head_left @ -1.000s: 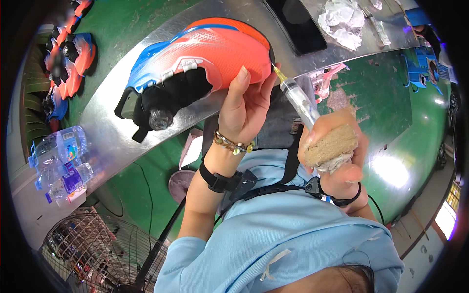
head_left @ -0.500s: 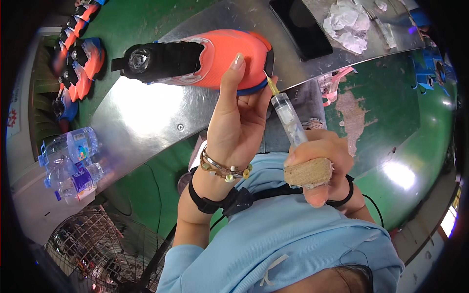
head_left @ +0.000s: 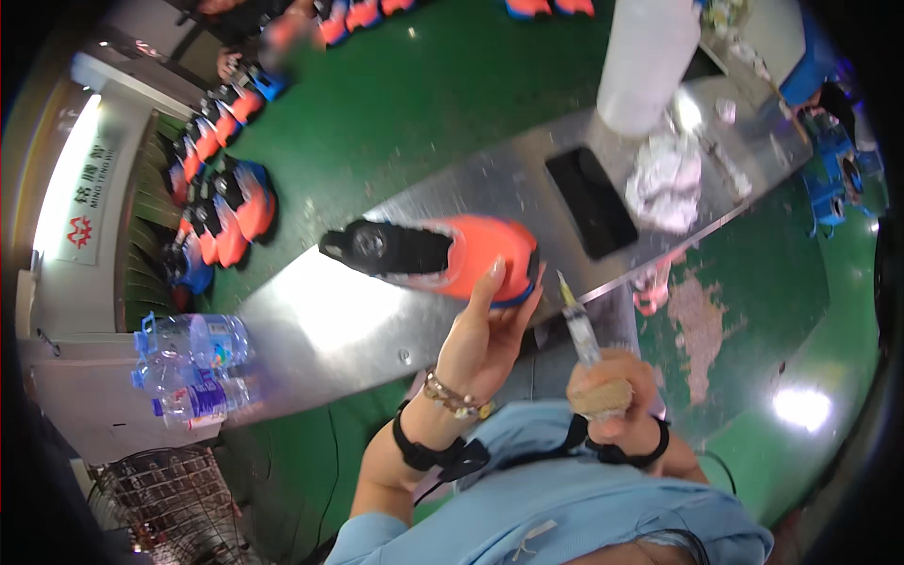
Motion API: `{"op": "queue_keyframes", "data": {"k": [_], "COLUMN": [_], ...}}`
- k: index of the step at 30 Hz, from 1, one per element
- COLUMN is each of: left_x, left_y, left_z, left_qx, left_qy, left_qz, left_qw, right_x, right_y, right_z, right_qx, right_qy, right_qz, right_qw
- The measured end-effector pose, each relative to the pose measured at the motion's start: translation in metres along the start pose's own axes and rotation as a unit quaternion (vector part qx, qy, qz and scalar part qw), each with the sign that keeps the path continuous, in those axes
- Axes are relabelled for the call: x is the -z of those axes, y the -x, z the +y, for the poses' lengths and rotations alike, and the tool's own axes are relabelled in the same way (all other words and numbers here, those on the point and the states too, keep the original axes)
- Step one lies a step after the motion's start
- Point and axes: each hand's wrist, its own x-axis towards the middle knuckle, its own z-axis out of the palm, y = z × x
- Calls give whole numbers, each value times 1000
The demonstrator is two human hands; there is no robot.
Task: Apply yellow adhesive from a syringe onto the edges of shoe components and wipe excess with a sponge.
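Note:
My left hand [head_left: 485, 334] grips the heel end of an orange shoe [head_left: 443, 256] with a black collar and blue sole edge, holding it over the metal table [head_left: 330, 325], toe pointing left. My right hand [head_left: 612, 400] is closed around a syringe [head_left: 581, 330] whose barrel is wrapped in tan tape; its thin needle tip points up toward the shoe's heel, a short gap away.
A black phone [head_left: 591, 201], crumpled white paper [head_left: 666, 181] and a tall white container [head_left: 645, 61] sit on the table's far end. Several orange and blue shoes [head_left: 221, 212] line the green surface at left. Plastic water bottles [head_left: 188, 363] and a wire basket [head_left: 155, 504] stand lower left.
The shoe has turned from sole-side tilted up to lying lengthwise and sits farther from me. The syringe hand has dropped lower and away from the shoe.

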Motion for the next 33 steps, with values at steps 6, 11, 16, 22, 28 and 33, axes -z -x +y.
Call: {"op": "queue_keyframes", "data": {"k": [6, 11, 16, 22, 28, 33], "left_x": [68, 141, 144, 104, 46, 29], "left_y": [-62, -101, -35, 23, 17, 17], "left_z": [164, 238, 180, 89, 13, -5], "left_qx": [-95, -461, -321, -239, -131, -149], "left_qy": [-107, -110, -127, -177, -204, -93], "left_qz": [-39, 220, 47, 76, -78, -152], "left_qw": [989, 852, 937, 952, 967, 973], "right_x": [41, 103, 116, 67, -16, -46], "right_y": [-20, -44, -64, -72, -45, -24], "right_z": [17, 51, 71, 60, 37, 16], "right_qx": [-29, -58, -108, -119, -138, -214], "right_qy": [-25, 90, 86, 31, -310, -443], "right_qz": [214, 276, 366, 407, 57, -23], "right_qw": [976, 955, 920, 905, 939, 870]}}
